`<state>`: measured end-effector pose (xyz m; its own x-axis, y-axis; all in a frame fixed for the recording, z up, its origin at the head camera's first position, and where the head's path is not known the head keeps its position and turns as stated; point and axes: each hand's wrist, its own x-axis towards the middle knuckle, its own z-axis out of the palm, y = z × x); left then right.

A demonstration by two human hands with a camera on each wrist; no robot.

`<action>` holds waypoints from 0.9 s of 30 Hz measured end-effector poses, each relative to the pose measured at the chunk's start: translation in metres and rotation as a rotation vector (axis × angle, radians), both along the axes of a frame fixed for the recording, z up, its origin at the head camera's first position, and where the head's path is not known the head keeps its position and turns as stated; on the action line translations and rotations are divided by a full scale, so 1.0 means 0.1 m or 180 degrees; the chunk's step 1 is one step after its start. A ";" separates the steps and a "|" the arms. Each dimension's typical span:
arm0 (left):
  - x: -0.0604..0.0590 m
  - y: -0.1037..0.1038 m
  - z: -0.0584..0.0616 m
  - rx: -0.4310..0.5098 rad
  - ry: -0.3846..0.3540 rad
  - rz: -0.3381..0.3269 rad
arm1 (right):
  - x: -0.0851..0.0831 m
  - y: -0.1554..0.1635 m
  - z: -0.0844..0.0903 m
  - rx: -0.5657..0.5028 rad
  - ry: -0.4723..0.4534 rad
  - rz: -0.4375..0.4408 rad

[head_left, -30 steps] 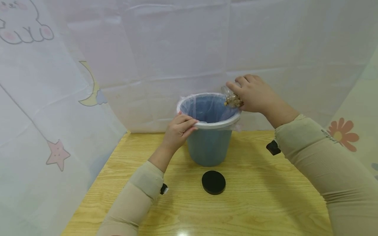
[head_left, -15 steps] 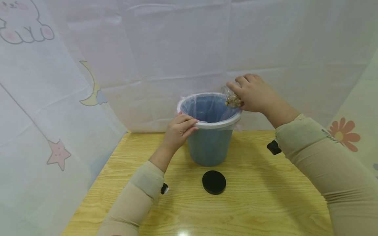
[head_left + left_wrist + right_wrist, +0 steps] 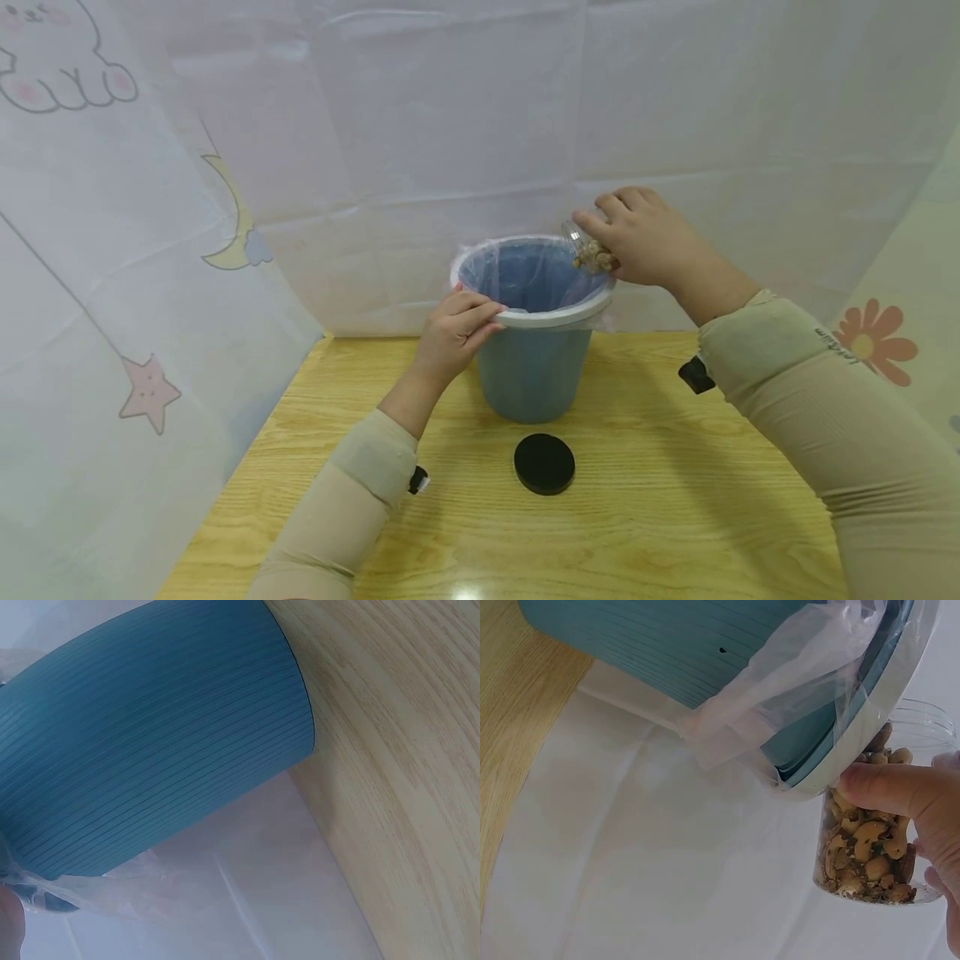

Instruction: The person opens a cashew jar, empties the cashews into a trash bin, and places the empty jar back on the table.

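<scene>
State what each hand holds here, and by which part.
Right hand grips the clear jar of nuts by its side wall. Left hand holds the blue bin at its rim.

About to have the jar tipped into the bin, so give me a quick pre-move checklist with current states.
1. Jar held by right hand: ok.
2. Jar mouth past the bin rim: ok, it overlaps the rim.
3. Lid off the jar: ok, it lies on the table.
4. Left hand steadying the rim: ok.
5. Liner bag over the rim: ok.
6. Nuts free to pour: cannot tell.
</scene>
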<state>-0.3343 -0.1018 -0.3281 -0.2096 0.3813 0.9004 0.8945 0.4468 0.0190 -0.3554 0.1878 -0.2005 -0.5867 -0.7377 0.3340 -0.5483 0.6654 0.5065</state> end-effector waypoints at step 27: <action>0.01 -0.01 0.00 -0.0007 -0.0023 -0.0023 | 0.00 -0.01 -0.01 0.0038 0.0073 0.0037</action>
<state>-0.3329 -0.1031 -0.3277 -0.2132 0.3847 0.8981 0.8975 0.4403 0.0245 -0.3555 0.1870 -0.2019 -0.5704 -0.7484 0.3384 -0.5440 0.6529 0.5270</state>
